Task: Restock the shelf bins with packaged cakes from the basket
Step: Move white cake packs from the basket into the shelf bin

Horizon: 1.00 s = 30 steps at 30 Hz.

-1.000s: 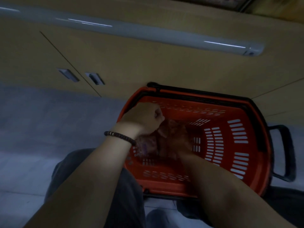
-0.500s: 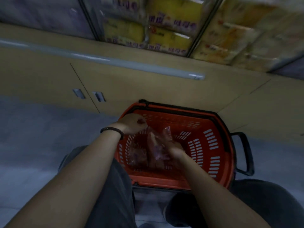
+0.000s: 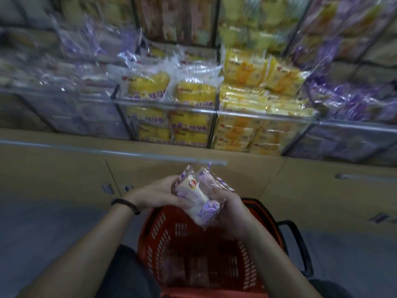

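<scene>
We are holding two cakes (image 3: 196,195) between both hands, just above the far rim of the basket (image 3: 150,231). Our left grip (image 3: 159,193) is curling round the left packet's side. Our right grip (image 3: 234,214) is clasping the packets' near ends from the right. Open air is lying between the cakes and the clear front edge of the bins (image 3: 257,116), which is running left to right, farther off and higher. A beige cabinet (image 3: 311,201) is standing below that edge. The basket's black handle (image 3: 300,248) is jutting out on the right, apart from our arms. The bins are heaped above their edges, with yellow packets (image 3: 193,93) in the middle and blurred purple packets (image 3: 354,104) at the sides. The held cakes are showing pale through clear film with purple print and a red-and-yellow mark, their crimped ends tilting far. Dim loose packets (image 3: 187,267) are lying on the basket's bottom.
</scene>
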Each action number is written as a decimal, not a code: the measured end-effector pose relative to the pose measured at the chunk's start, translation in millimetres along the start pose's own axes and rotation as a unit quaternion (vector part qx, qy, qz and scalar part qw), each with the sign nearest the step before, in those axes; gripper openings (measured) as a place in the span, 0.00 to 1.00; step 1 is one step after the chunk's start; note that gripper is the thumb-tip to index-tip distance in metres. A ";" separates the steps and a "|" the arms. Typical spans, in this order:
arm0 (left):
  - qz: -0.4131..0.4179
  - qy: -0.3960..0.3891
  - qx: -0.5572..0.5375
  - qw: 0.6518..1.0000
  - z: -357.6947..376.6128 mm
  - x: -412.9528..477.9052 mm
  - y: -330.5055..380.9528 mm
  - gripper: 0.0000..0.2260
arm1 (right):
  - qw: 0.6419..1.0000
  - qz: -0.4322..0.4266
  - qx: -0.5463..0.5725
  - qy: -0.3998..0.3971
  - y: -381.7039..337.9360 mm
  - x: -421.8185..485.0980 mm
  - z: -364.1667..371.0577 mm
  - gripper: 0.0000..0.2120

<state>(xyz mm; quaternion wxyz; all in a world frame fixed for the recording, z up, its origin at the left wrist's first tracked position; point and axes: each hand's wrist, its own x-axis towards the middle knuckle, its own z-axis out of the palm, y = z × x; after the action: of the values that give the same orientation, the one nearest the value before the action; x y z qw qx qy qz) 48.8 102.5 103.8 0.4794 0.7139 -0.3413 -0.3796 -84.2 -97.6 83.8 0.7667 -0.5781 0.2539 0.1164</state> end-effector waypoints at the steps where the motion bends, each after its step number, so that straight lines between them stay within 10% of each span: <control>1: 0.013 0.014 -0.017 1.000 -1.1 -4.9 14.8 0.16 | 1.000 -0.018 0.001 -0.009 -13.2 -7.5 4.1 0.23; 14: 0.091 0.213 0.012 0.973 -60.4 -90.5 146.2 0.14 | 0.950 -0.253 -0.178 0.038 -120.7 -91.3 34.2 0.26; 30: 0.123 0.311 -0.157 0.929 -83.6 -128.5 156.9 0.25 | 0.912 -0.405 0.059 -0.002 -168.4 -123.4 60.0 0.10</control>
<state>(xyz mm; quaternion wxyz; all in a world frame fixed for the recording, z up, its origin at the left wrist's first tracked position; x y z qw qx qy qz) 40.5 199.2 300.5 0.7102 0.6644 -0.1963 -0.1252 -93.6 -78.0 300.0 0.7816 -0.5845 0.0027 -0.2178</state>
